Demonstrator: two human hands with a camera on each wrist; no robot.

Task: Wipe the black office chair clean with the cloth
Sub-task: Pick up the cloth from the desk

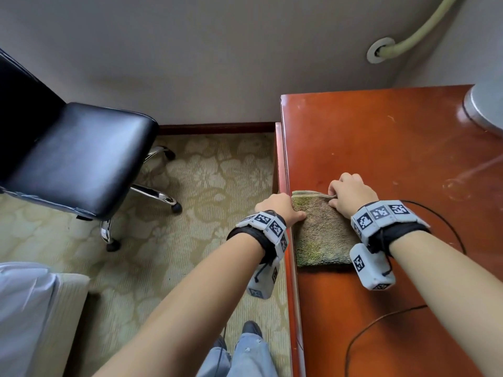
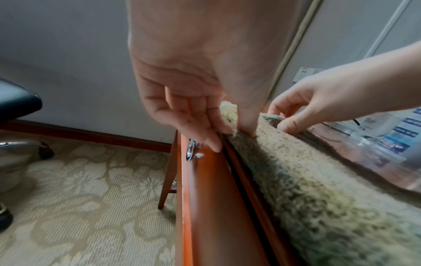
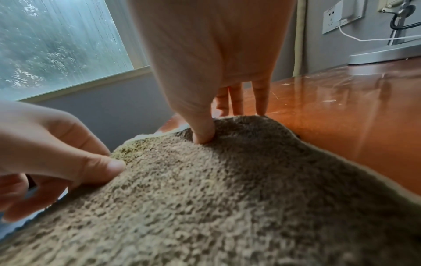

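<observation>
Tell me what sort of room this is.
Probably a hotel room or a bedroom with a work corner. A polished wooden desk stands against the wall, a black office chair sits on patterned carpet, and what looks like white bedding shows at the lower left.

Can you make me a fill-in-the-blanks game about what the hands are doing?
1. The cloth lies on the ____ wooden desk.
2. The left hand and right hand both pinch the ____.
3. The office chair is ____ in colour.
4. The chair stands on the ____.

Missing words: reddish-brown; cloth; black; carpet
</observation>
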